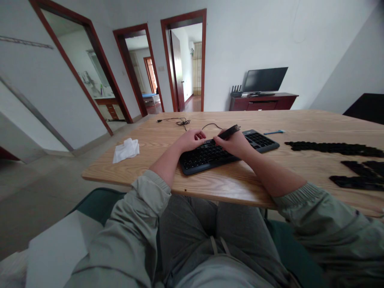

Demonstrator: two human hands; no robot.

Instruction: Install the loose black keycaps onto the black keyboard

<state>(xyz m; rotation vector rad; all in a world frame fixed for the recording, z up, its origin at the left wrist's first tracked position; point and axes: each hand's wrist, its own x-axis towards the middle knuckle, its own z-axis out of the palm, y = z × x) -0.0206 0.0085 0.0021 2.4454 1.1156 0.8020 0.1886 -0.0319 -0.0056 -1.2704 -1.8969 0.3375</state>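
A black keyboard (255,142) lies across the wooden table (210,184) in front of me. My left hand (190,140) rests on the keyboard's upper left part with its fingers curled down onto the keys. My right hand (235,143) is closed around a slim dark tool (229,131), whose tip points down at the keys between my two hands. The keyboard's cable (183,121) runs away to the far side of the table.
A crumpled white cloth (126,150) lies at the table's left. Rows of loose black keycaps (336,148) lie at the right, with more (358,176) nearer. A small blue tool (274,132) sits behind the keyboard. A monitor (264,80) stands on a far cabinet.
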